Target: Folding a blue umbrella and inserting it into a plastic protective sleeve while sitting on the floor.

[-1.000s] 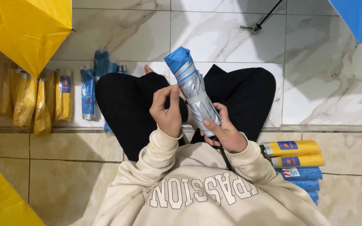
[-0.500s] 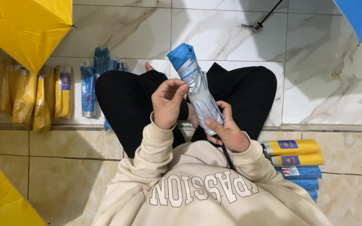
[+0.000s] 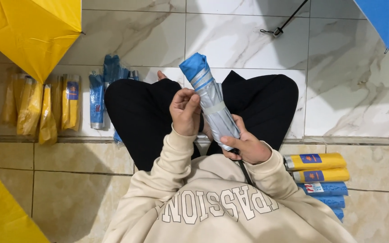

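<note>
Over the lap, folded umbrella (image 3: 212, 105), silver-grey, blue-tipped, tilted

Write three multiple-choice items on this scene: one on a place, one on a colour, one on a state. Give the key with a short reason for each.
1. Where do the rolled yellow and blue packed umbrellas lie?
A. on the person's lap
B. on the floor at the person's right
C. under the open yellow umbrella

2. What colour is the open umbrella at the upper left?
A. yellow
B. red
C. green

3. In what state is the folded umbrella in the hands?
A. fully open
B. closed and rolled, silver with a blue tip
C. lying untouched on the floor

Key:
1 B: the stack rests on the beige tiles beside the right hand.
2 A: its canopy is plain yellow.
3 B: the fabric is wound tight; the left hand touches its side while the right hand grips its lower end.
</note>
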